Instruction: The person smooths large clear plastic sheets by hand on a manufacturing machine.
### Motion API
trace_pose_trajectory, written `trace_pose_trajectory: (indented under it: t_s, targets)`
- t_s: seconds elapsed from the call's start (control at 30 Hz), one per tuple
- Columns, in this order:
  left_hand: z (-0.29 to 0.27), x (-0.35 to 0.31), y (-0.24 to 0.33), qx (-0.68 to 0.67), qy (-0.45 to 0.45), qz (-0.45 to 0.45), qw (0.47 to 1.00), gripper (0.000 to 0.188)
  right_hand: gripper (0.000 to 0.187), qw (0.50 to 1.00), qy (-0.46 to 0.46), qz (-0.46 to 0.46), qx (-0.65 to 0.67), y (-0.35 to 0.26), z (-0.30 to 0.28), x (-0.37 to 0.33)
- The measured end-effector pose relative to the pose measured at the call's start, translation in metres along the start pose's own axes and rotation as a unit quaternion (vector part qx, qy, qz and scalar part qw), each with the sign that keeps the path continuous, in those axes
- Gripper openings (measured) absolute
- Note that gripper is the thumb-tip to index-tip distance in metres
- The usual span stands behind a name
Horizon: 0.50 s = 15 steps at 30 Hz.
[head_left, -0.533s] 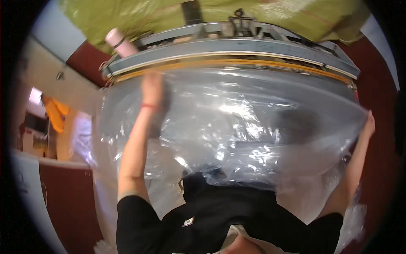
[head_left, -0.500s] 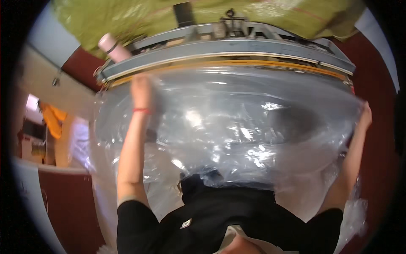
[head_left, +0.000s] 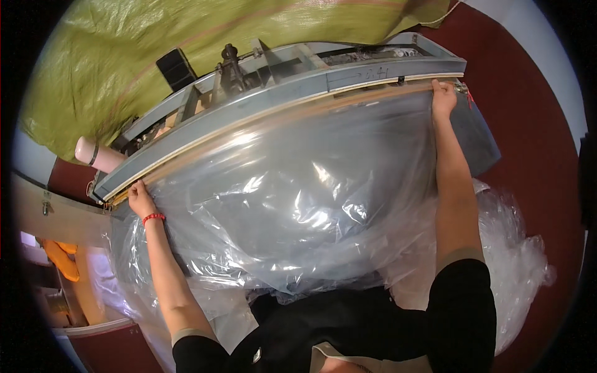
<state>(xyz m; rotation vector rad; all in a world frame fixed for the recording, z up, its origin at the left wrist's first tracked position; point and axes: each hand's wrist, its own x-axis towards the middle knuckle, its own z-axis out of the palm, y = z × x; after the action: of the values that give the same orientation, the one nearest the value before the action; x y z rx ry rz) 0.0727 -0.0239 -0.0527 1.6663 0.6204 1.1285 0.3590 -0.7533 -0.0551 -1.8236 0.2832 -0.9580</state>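
Observation:
A wide sheet of clear plastic film (head_left: 292, 186) stretches between my hands over a grey surface. My left hand (head_left: 142, 199), with a red bracelet at the wrist, pinches the film's far left corner close to the metal frame. At the far right, my right hand (head_left: 443, 98) grips the other corner, with the thumb on top, right by the frame's edge. The film's far edge lies along the tan strip under the grey metal bar (head_left: 249, 110). Its near part hangs in shiny folds toward my body.
Bunched clear film (head_left: 510, 267) lies at my right. Behind the bar are a dark metal clamp mechanism (head_left: 232, 65), a black phone-like slab (head_left: 176, 69) and a pink bottle (head_left: 99, 155). A yellow-green woven sheet (head_left: 124, 62) covers the far side. The floor (head_left: 522, 124) is dark red.
My right hand has moved forward to the bar with its corner of film. My left hand has shifted left to the bar's left end. The view has turned.

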Motion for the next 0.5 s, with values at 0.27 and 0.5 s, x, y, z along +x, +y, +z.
trace_pose_trajectory:
  t_s: [0.27,0.5]
  targets:
    - [0.011,-0.007,0.017,0.017,0.079,-0.02,0.997,0.014,0.015,0.993,0.11,0.037,0.028,0.016,-0.01,0.018]
    - [-0.019,0.011,-0.002,-0.017,0.057,-0.018,0.998,0.013,0.018,0.992,0.093,0.083,-0.019,-0.023,-0.006,-0.005]
